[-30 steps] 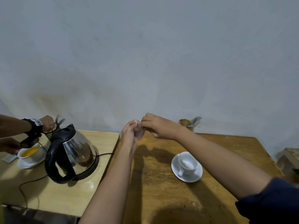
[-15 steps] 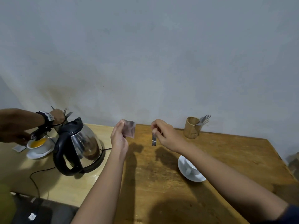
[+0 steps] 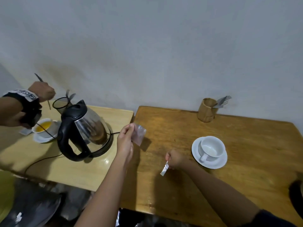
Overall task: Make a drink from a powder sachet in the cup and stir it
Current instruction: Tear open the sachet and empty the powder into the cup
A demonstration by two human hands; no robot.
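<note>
My left hand (image 3: 125,140) pinches a small pinkish powder sachet (image 3: 139,134) above the left side of the brown wooden table (image 3: 246,161). My right hand (image 3: 176,158) is lower and nearer, holding a thin silvery torn-off strip (image 3: 164,168) that hangs down from its fingers. An empty white cup (image 3: 210,148) stands on a white saucer (image 3: 219,163) to the right of my right hand, its handle pointing toward me.
A black and glass electric kettle (image 3: 83,131) sits on its base on the paler table (image 3: 65,167) at left, cord trailing. A wooden holder (image 3: 207,110) with forks stands at the back. Another person's hand (image 3: 41,91) holds a utensil beside a cup of orange drink (image 3: 43,126).
My hands pulled apart, tearing a strip off the sachet. My right hand dropped toward the table with the strip. The view tilted down.
</note>
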